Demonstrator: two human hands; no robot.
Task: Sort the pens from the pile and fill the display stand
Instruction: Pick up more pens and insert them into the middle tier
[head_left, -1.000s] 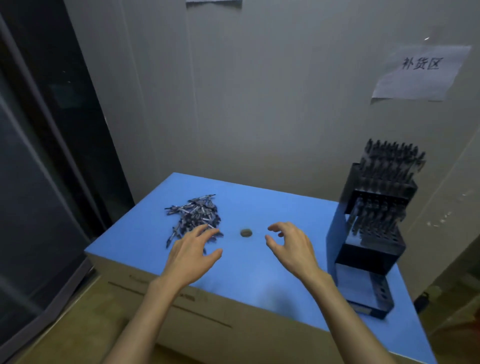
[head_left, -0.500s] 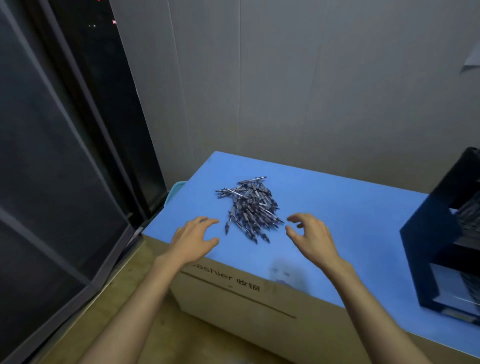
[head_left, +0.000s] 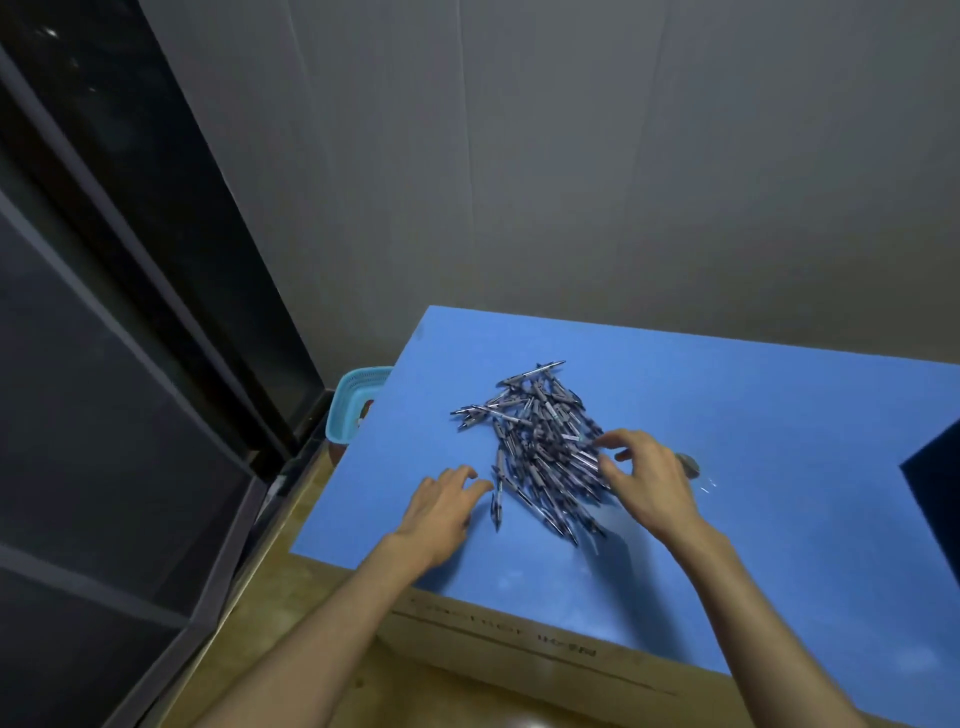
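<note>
Loose pile of dark grey plastic pens (head_left: 540, 441) on blue tabletop (head_left: 727, 395), near its left end. Left hand (head_left: 441, 506) flat beside pile, fingers relaxed, holding nothing. Right hand (head_left: 647, 480) at pile's right edge, fingers curled over pens, grip unclear. Dark display stand corner (head_left: 932, 493) far right. Teal plastic basket (head_left: 353, 402) below tabletop's left edge

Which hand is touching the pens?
The right hand: its fingers reach onto the pile of pens. The left hand lies on the blue table beside the pile.
</note>
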